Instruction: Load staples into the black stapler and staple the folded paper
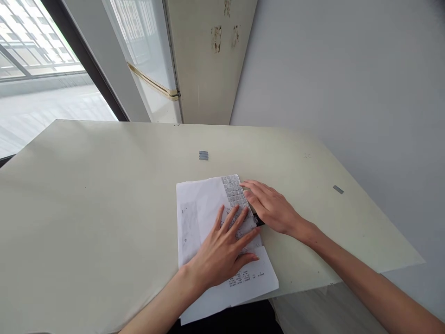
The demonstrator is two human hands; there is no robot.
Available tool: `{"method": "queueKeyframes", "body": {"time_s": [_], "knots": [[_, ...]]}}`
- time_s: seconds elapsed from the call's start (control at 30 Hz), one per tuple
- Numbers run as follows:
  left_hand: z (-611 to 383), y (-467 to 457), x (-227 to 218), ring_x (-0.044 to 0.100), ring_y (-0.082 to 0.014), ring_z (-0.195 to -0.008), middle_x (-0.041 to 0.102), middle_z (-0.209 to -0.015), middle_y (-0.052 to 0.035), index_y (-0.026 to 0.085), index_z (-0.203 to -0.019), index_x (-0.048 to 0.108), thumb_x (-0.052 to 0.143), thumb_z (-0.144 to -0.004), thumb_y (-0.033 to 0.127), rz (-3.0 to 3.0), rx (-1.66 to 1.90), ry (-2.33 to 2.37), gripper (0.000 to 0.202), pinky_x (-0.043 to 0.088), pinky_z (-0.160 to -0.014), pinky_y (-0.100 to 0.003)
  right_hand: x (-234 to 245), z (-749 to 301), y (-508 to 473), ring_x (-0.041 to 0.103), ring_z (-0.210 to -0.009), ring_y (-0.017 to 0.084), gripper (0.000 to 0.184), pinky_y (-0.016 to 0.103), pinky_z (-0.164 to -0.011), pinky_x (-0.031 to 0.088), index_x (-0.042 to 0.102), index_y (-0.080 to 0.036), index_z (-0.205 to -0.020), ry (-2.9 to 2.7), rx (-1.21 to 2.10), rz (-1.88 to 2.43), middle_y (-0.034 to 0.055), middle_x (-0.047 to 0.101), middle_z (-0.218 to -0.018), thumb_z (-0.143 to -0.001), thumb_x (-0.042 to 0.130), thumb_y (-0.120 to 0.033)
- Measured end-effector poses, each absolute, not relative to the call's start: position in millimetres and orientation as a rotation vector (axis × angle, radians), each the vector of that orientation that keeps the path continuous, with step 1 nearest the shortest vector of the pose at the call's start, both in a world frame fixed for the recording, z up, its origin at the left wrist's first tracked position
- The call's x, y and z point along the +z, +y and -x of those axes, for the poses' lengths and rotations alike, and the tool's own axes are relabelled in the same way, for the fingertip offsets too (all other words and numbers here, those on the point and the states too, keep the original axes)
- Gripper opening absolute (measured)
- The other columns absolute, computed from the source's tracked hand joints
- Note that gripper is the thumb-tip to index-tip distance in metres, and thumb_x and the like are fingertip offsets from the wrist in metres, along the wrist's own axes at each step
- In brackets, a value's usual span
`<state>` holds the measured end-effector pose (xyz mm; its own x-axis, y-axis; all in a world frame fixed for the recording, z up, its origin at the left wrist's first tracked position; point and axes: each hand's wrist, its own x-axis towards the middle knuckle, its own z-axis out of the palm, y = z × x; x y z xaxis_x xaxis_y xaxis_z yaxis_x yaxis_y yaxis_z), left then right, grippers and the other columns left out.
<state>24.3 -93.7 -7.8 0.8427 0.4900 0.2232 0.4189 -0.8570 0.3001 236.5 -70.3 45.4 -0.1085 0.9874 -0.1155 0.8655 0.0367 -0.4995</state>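
A stack of white printed paper sheets point(198, 213) lies near the front edge of the cream table point(104, 185). My left hand point(222, 246) rests flat on the sheets, fingers spread. At the papers' right edge my right hand point(271, 206) lies with its fingers stretched along that edge. It covers a small black object point(259, 221) that I cannot identify; only a corner of it shows under the palm.
One grey strip of staples point(203, 155) lies beyond the papers, and another point(338, 189) sits toward the table's right edge. A white fridge point(163, 69) stands behind the table, with a window at the far left and a grey wall to the right.
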Motion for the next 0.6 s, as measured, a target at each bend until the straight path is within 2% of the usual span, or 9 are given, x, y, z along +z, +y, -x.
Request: {"method": "queueKeyframes", "body": {"time_s": [0.23, 0.6], "knots": [[-24.8, -94.1, -10.8, 0.013, -0.0354, -0.16, 0.02, -0.174, -0.0093, 0.028, -0.157, 0.044, 0.047, -0.106, 0.057, -2.754, 0.481, 0.706, 0.058, 0.018, -0.128, -0.065, 48.8, -233.8, -68.1, 0.043, -0.151, 0.026, 0.055, 0.053, -0.122, 0.038, 0.052, -0.032, -0.15, -2.051, 0.709, 1.928, 0.0006, 0.051, -0.161, -0.109, 0.022, -0.056], [-25.0, -95.1, -8.4, 0.013, -0.0356, -0.16, 0.019, -0.174, -0.0093, 0.028, -0.155, 0.046, 0.048, -0.106, 0.056, -2.75, 0.48, 0.723, 0.056, 0.02, -0.128, -0.066, 45.3, -229.9, -66.6, 0.043, -0.151, 0.027, 0.055, 0.054, -0.121, 0.038, 0.051, -0.033, -0.15, -2.078, 0.674, 1.963, 0.0008, 0.05, -0.161, -0.109, 0.021, -0.055]]}}
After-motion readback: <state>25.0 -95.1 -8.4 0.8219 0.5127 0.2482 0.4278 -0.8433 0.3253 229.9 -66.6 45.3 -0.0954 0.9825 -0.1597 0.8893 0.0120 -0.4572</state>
